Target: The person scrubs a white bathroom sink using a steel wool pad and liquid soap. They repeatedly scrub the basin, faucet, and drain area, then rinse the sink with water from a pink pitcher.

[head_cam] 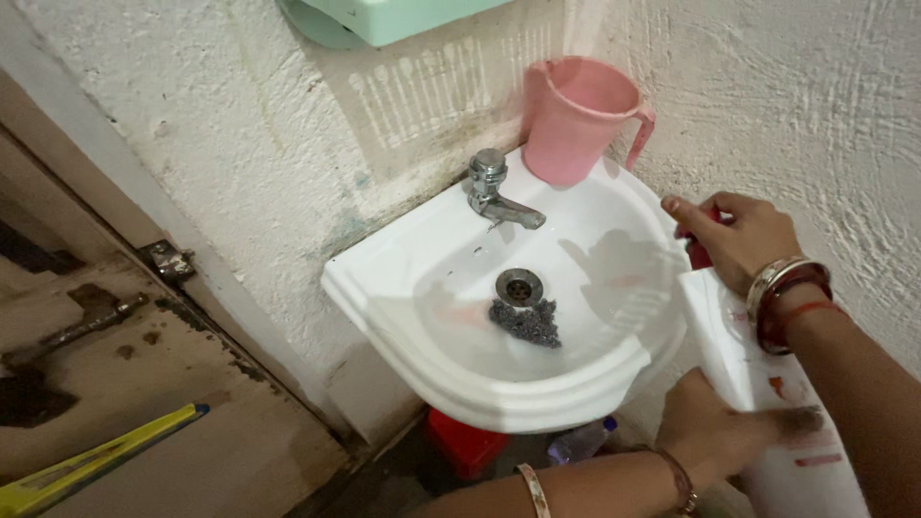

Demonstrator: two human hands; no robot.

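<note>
White bottle [767, 384] at lower right of frame, both hands on it.
Right hand [739, 240] w/ fingers closed on its red cap [697, 249]; left hand [710, 427] wrapped round the body — just right of white corner sink [432, 364]. Steel scrubber [526, 321] by drain [519, 286], tap [494, 187] & pink jug [576, 120] at wall, upper centre.

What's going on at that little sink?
A person stands at a small white corner sink and holds a white bottle at its right edge. The right hand grips the red top; the left hand steadies the bottle's body. A grey scouring pad lies in the basin just below the drain. A pink jug stands on the back rim beside the metal tap, which shows no water running.
</note>
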